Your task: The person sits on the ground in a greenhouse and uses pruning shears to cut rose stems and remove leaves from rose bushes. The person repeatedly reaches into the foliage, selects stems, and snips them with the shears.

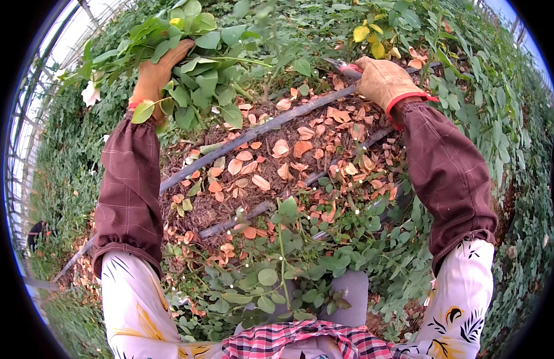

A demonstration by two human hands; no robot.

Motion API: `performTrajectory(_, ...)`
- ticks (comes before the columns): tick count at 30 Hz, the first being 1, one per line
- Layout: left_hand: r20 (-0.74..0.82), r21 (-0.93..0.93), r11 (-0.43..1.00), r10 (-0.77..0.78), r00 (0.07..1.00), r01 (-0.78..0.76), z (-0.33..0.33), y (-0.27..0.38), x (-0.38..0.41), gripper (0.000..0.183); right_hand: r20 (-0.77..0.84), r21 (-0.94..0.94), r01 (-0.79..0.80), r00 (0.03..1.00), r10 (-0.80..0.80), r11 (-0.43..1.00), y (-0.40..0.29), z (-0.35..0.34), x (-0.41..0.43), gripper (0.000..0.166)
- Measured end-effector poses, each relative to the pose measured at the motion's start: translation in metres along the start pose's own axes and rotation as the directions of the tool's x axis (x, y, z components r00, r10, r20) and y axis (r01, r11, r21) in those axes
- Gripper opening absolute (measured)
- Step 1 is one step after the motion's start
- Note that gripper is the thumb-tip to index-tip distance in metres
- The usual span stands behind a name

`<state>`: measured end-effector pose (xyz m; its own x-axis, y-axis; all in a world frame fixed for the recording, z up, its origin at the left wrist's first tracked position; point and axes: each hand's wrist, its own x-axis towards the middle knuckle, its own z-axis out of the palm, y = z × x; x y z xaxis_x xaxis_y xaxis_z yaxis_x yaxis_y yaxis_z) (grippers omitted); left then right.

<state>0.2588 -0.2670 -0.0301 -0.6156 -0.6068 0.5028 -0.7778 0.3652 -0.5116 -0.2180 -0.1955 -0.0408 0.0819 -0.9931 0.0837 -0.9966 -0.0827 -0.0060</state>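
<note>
My left hand (162, 74), in a tan work glove, is closed around a bundle of leafy rose stems (205, 85) at the upper left. A pale pink-white rose bloom (91, 93) hangs from the bundle's left side, and cut stem ends point right. In my right hand (384, 80), gloved in tan with red trim, are red-handled pruning shears (346, 68). Their blades point left, towards the foliage between my hands; the grip is mostly hidden by the glove. Yellow leaves (369, 38) grow just above the right glove.
Grey irrigation pipes (259, 130) cross the soil bed diagonally beneath my hands. Dry fallen petals (281, 148) litter the mulch. Rose foliage (474, 89) crowds the right side, and an upright leafy shoot (282, 251) stands close to my body. A greenhouse frame (39, 76) runs along the left.
</note>
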Motion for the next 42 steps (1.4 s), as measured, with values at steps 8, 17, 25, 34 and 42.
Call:
performTrajectory(8,0.224,0.408,0.872,-0.383,0.896,0.271,-0.059,-0.066,-0.022,0.079,-0.014,-0.229,0.108,0.993,-0.114,0.968,-0.072,-0.008,0.048,0.033)
performTrajectory(17,0.061,0.099,0.955,-0.285,0.956,0.279,-0.086,-0.02,0.006,0.053,-0.012,-0.29,0.038,0.999,-0.043,0.956,-0.127,0.012,0.1,0.027)
performTrajectory(25,0.011,-0.445,0.812,-0.417,0.909,0.378,-0.075,0.02,0.045,0.05,0.033,-0.199,0.032,0.999,-0.026,0.98,-0.135,0.031,0.114,0.029)
performTrajectory(34,-0.153,-0.423,0.852,-0.403,0.902,0.309,-0.02,0.058,0.148,0.043,-0.133,-0.331,0.204,0.956,-0.26,0.921,-0.142,0.03,0.078,0.024)
performTrajectory(42,0.229,-0.315,0.826,-0.412,0.882,0.468,0.0,0.041,0.135,0.046,-0.009,-0.325,0.237,0.967,-0.254,0.915,-0.131,0.023,0.086,0.029)
